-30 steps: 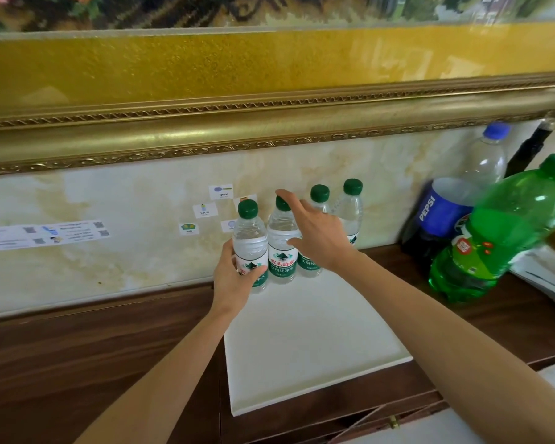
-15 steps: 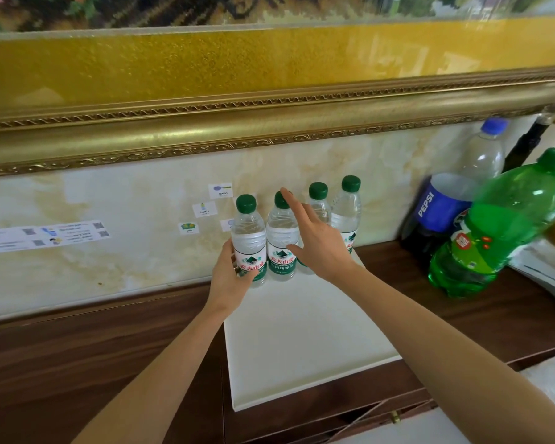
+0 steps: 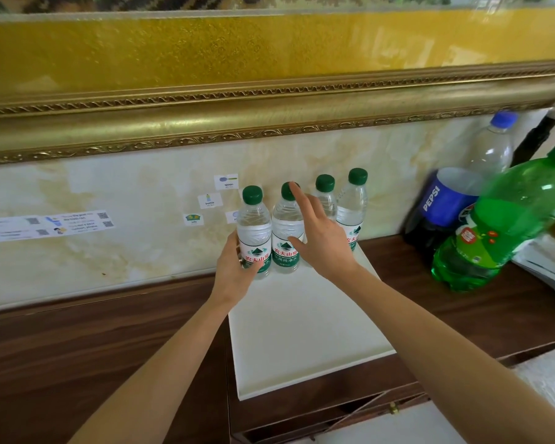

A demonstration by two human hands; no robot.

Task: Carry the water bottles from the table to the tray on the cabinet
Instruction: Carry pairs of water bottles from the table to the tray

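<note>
Several small clear water bottles with green caps stand in a row at the far edge of the white tray (image 3: 305,331) on the dark wooden cabinet. My left hand (image 3: 234,270) wraps around the lower part of the leftmost water bottle (image 3: 253,225). My right hand (image 3: 321,241) hovers with fingers spread just in front of the second water bottle (image 3: 284,232), its forefinger near that cap and its thumb by the label. Two more water bottles (image 3: 354,203) stand to the right, partly hidden behind my right hand.
A large Pepsi bottle (image 3: 446,206) and a green soda bottle (image 3: 500,222) lean at the right on the cabinet top (image 3: 77,347). A marble wall with small paper labels and a gold picture frame (image 3: 269,123) rise directly behind the tray. White objects lie at the far right.
My right hand has let go of the second bottle and opened, drawing back slightly. My left hand stays on the leftmost bottle, which stands on the tray.
</note>
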